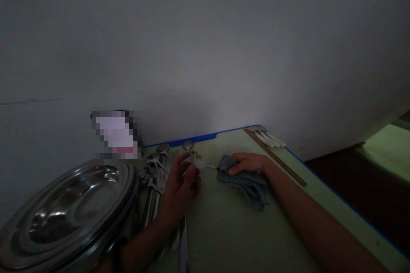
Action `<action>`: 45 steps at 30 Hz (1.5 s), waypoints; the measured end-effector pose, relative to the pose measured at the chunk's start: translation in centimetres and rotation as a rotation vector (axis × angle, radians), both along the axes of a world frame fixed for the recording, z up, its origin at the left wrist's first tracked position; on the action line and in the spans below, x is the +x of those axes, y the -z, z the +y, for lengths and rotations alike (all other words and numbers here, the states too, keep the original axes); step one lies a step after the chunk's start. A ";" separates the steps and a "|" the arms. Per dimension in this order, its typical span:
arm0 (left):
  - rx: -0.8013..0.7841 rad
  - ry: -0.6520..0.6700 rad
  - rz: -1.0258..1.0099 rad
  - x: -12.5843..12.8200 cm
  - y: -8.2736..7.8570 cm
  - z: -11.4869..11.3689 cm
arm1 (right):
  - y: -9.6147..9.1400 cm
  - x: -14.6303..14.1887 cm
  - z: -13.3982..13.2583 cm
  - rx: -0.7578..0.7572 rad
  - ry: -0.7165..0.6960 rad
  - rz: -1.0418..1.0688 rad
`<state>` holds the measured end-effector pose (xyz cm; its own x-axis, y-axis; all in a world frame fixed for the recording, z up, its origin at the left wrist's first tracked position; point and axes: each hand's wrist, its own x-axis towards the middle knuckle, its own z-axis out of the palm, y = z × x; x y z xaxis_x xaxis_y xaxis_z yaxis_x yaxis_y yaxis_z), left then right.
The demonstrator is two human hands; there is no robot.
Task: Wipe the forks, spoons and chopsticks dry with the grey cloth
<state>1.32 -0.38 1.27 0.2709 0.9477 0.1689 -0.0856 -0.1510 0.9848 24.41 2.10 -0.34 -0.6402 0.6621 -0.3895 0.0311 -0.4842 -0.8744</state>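
Observation:
My left hand (pixel 179 190) pinches a metal spoon (pixel 199 162) near its bowl, the bowl end raised over the pale green table (pixel 224 230). My right hand (pixel 248 164) is closed on a folded blue-grey cloth (pixel 250 183), and the spoon's handle runs into that cloth. Both hands sit a little apart, near the far part of the table. Left of my left hand lies a heap of several more spoons (pixel 156 166).
A stack of round steel compartment trays (pixel 68 213) fills the near left. Wooden chopsticks (pixel 275 158) and white-handled utensils (pixel 269 136) lie at the far right corner. A blurred box (pixel 117 134) stands against the grey wall. The blue table edge (pixel 336 198) drops to dark floor at right.

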 end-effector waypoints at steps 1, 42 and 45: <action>0.000 0.002 0.026 0.0 0.1 0.0 | 0.0 -0.1 0.0 0.003 -0.010 0.001; 0.296 0.226 0.583 0.1 0.5 -0.8 | 0.1 -5.6 1.8 0.046 1.014 0.545; 0.263 0.246 0.662 0.3 0.4 -0.8 | 0.2 -5.6 1.8 0.070 1.053 0.595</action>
<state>1.61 -1.19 0.91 0.5929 0.7978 0.1097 0.4499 -0.4412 0.7765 18.77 3.89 -0.59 0.1577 0.9744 -0.1600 -0.7657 0.0183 -0.6430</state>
